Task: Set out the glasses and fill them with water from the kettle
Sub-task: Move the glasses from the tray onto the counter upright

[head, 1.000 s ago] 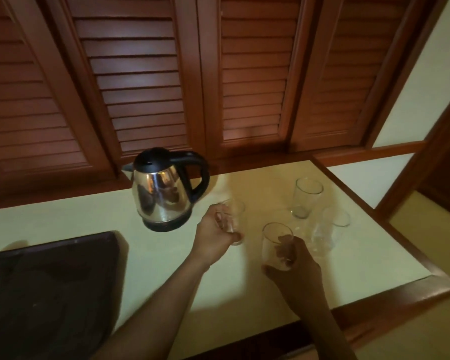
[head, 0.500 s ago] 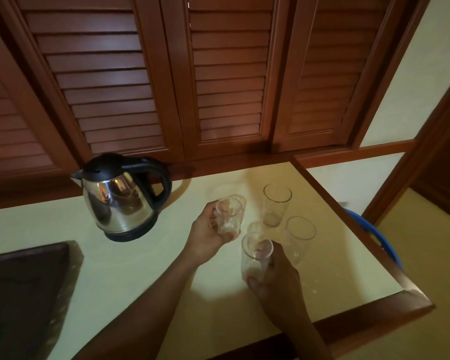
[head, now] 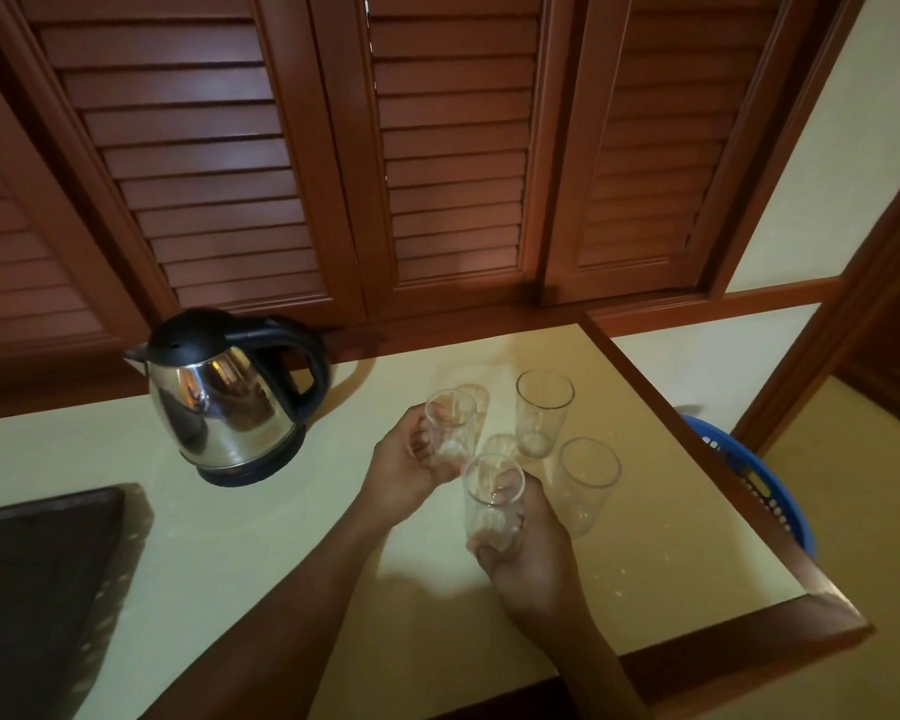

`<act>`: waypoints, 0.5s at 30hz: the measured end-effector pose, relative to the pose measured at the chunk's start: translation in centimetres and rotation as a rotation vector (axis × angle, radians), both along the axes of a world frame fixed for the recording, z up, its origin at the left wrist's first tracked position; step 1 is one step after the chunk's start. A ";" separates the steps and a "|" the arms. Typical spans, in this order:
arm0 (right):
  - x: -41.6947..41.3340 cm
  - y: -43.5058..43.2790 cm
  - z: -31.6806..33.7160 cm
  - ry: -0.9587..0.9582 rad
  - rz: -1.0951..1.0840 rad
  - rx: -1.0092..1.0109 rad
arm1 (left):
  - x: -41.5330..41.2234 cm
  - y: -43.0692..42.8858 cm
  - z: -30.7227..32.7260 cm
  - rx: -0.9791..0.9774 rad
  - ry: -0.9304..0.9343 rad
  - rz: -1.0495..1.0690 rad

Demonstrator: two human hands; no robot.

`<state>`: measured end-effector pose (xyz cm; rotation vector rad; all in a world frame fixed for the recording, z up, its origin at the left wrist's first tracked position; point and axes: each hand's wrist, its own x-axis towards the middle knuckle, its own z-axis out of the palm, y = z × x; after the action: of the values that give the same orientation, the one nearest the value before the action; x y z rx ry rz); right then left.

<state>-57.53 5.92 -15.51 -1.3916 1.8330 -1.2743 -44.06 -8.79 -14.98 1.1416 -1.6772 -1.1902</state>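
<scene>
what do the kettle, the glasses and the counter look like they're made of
Kettle: body looks like polished stainless steel, mirroring the room; lid and handle matte black, probably plastic.
Glasses: clear and see-through, likely glass, though clear plastic can't be excluded.
Counter: smooth pale yellow top, perhaps laminate; reddish-brown edging looks like varnished wood.

A dark rectangular tray point(head: 37, 589) lay at the left of the cream, wood-edged countertop point(head: 281, 563). A blue perforated plastic basket point(head: 762, 483) sat beyond its right edge.
</scene>
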 end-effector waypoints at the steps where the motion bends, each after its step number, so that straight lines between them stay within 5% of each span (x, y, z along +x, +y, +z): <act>1: 0.0 -0.1 -0.1 -0.003 0.001 -0.002 | 0.0 0.0 0.0 -0.003 -0.005 -0.002; 15: 0.2 -0.3 0.0 -0.010 -0.020 0.007 | 0.2 0.3 0.0 0.013 -0.073 -0.004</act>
<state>-57.38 5.62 -15.50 -1.3645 1.8476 -1.2806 -43.86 -8.54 -15.02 1.2029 -1.7295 -1.1766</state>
